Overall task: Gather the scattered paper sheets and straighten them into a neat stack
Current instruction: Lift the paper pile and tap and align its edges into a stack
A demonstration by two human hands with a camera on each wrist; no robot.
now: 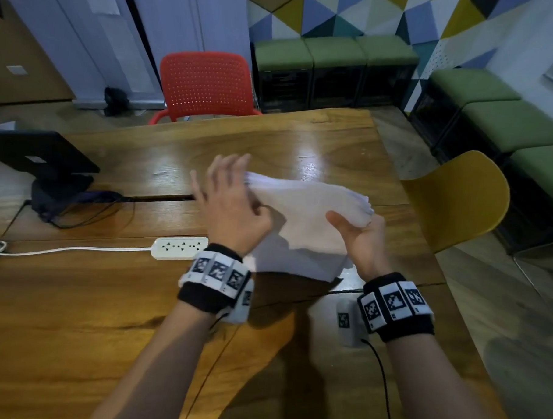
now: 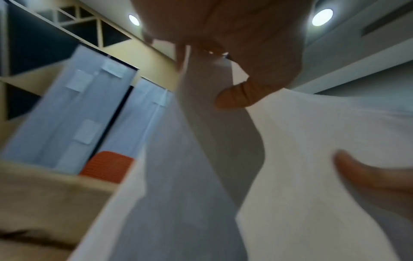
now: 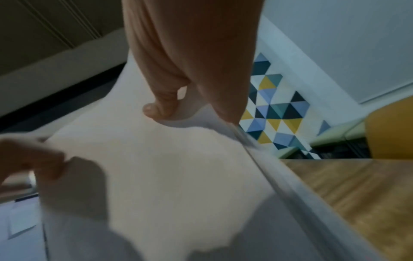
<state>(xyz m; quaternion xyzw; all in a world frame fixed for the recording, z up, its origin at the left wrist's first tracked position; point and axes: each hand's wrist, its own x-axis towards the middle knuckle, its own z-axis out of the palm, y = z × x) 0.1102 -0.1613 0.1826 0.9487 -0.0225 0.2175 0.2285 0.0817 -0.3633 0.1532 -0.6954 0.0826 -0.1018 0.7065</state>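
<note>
**Sheets held on edge between both hands**

The sheets [image 1: 300, 210] stand tilted over the table [image 1: 106, 297], bunched into one bowed sheaf, with the edges at the right fanned unevenly. The left hand [image 1: 234, 204] holds the left side, fingers straight and the thumb [image 2: 234, 98] pressed on the front. The right hand [image 1: 359, 235] pinches the right side, with its thumb [image 3: 156, 109] in front and fingers behind. The bottom edge is near the wood; contact is unclear.

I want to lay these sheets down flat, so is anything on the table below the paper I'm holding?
Nothing visible does. The left hand and right hand hold the paper stack over bare wooden table; the power strip lies off to the left.
</note>
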